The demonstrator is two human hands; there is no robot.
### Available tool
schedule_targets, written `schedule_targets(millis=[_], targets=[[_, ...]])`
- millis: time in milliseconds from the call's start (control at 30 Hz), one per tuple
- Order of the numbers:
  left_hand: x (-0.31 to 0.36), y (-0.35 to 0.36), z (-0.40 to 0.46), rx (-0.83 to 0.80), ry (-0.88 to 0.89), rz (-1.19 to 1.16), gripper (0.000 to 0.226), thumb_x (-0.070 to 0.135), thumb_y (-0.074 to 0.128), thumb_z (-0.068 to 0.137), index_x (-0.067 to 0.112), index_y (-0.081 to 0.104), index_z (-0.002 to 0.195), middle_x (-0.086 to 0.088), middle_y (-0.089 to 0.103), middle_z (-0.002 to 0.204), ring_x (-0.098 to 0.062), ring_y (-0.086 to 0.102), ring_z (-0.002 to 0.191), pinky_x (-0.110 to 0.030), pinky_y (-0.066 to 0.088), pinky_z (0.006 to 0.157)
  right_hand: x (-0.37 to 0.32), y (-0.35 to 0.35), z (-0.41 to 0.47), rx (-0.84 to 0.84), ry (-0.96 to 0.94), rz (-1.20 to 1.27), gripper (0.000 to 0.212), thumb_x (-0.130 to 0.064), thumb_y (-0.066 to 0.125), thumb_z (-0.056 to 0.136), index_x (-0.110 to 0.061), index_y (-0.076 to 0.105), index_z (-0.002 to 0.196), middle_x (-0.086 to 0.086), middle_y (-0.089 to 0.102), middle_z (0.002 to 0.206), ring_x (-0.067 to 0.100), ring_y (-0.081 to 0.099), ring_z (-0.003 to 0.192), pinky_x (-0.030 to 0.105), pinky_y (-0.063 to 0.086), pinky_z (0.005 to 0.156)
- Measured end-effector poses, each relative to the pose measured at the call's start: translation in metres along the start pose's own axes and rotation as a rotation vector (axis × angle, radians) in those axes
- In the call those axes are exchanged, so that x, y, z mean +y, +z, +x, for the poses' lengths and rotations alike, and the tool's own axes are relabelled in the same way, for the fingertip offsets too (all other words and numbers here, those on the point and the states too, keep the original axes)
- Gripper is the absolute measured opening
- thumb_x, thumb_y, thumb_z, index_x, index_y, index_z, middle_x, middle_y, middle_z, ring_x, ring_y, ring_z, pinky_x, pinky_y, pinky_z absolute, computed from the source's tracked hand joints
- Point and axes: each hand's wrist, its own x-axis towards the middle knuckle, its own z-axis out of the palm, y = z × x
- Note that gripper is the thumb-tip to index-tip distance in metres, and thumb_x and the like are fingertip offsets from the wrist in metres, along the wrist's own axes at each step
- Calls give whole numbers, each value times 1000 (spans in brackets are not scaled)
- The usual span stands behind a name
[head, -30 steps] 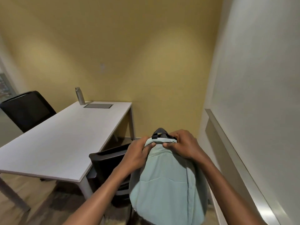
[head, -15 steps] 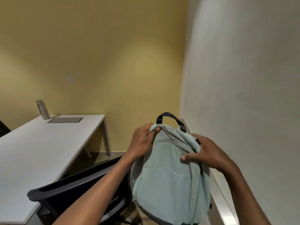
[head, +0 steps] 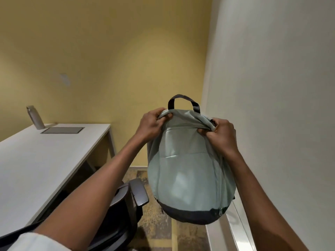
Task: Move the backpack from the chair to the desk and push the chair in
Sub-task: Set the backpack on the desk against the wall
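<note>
A pale green backpack (head: pixel 186 171) with a dark base and a black top handle hangs in the air in front of me, clear of the chair. My left hand (head: pixel 152 125) pinches the fabric at its top left. My right hand (head: pixel 220 135) grips the top right corner. The black chair (head: pixel 126 201) stands below and to the left of the backpack, partly hidden by my left forearm. The white desk (head: pixel 41 160) stretches along the left side.
A metal bottle (head: pixel 35 117) and a grey inset panel (head: pixel 62 130) sit at the desk's far end. A white wall with a metal rail (head: pixel 235 230) runs close on the right. A yellow wall closes the back. Patterned carpet (head: pixel 159 220) shows beneath the backpack.
The backpack has risen off the chair seat and now hangs higher, held by both hands at its top. My right hand shifted up to the top corner. The view has turned right.
</note>
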Motion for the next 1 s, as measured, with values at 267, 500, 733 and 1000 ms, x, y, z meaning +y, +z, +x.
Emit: schedule_targets(millis=[267,500,733,1000], targets=[[-74,-12,94,159,-28,56,35,38,69,88,10,59,68,4,52,58,-7,41,54,-30,31,51,6,80,101,17,-40,54,27,-24,81,74,-20,77,100,10,77,92,32,69,88,29,40,66],[-162,-50,167,92,-151,11,32,50,78,76,21,70,88,1,74,82,-11,68,75,-35,54,69,3,161,202,-47,-40,100,24,-20,80,75,-17,77,99,10,75,83,27,59,72,32,40,62],[-236,-61,230,68,-201,59,28,12,63,91,38,72,95,21,72,73,6,61,64,-8,43,52,12,229,289,-103,0,171,32,-23,81,76,-19,76,107,4,76,86,24,65,79,34,48,70],[-307,-54,313,332,-275,137,28,9,56,93,27,73,105,18,65,70,6,55,55,-9,39,47,32,324,400,-209,-72,185,33,-22,79,76,-22,77,108,6,78,93,27,71,89,38,55,76]])
